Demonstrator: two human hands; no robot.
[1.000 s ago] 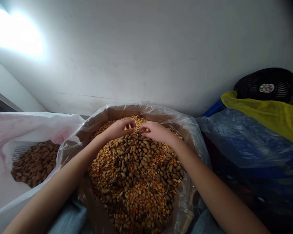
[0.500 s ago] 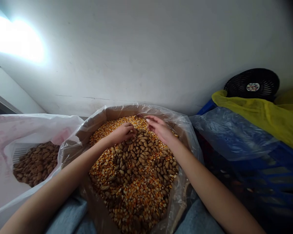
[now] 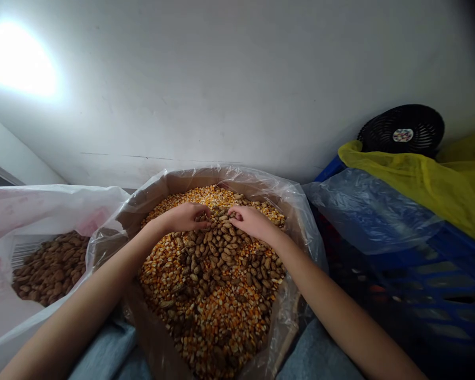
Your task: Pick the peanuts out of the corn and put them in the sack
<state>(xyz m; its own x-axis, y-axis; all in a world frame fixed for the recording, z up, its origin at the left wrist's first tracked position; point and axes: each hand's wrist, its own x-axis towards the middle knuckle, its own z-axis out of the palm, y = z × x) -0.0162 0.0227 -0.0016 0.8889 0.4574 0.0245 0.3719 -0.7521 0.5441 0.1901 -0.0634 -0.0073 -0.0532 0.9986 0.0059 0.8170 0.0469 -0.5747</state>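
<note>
My left hand (image 3: 188, 217) hovers at the far left of a heap of unshelled peanuts (image 3: 217, 247), its thumb and fingers curved but apart. Opposite it, my right hand (image 3: 254, 222) has its fingers curled together at the heap's far edge. Whatever lies between those fingertips is too small to make out. The peanuts rest on loose yellow-orange corn kernels (image 3: 229, 316), which fill a large brown bag with a clear plastic liner (image 3: 309, 232). More peanuts lie at the right side of the bag.
On the left stands a white and pink sack (image 3: 0, 264) holding brown peanuts (image 3: 53, 269). At the right are a blue plastic crate (image 3: 439, 285), a clear plastic bag (image 3: 376, 211), yellow mesh (image 3: 427, 184) and a black fan (image 3: 401, 131). A pale wall (image 3: 206, 89) rises behind.
My right hand has come down and left, its fingers curling in. My left hand has spread thumb from fingers. The whole view has shifted slightly.
</note>
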